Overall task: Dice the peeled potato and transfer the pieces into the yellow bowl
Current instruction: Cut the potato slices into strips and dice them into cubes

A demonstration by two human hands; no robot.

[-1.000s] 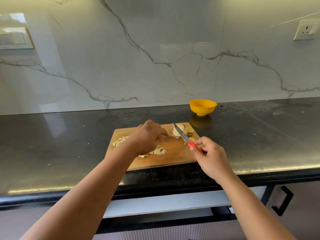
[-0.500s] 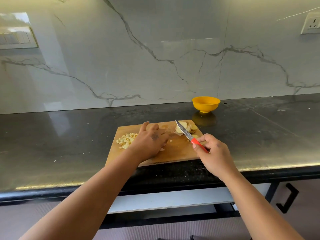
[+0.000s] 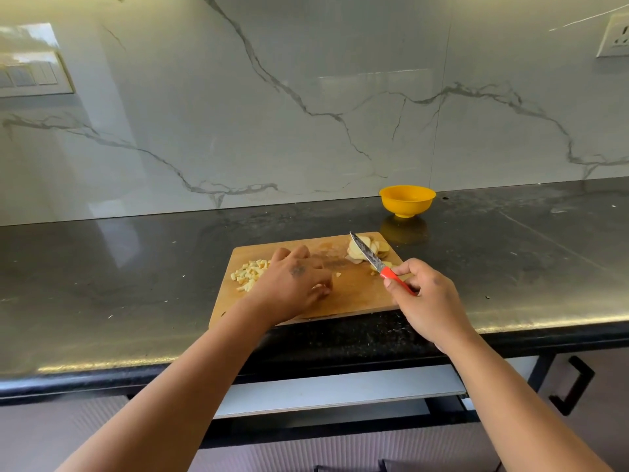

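Note:
A wooden cutting board lies on the black counter. My left hand rests palm down on its middle, fingers loosely cupped against the wood beside a pile of diced potato at the board's left end. My right hand grips the red handle of a small knife, blade raised and pointing up-left. Behind the blade, uncut potato slices are stacked at the board's far right corner. The yellow bowl stands behind the board near the wall; I see nothing in it.
The black counter runs wide to both sides, its front edge just below the board. A marble backsplash rises behind, with a switch panel at left and a socket at right. A cabinet handle shows below right.
My left hand has slid leftward across the board, pushing the loose diced pieces from the middle into the pile at the left end. The knife hand has stayed roughly in place.

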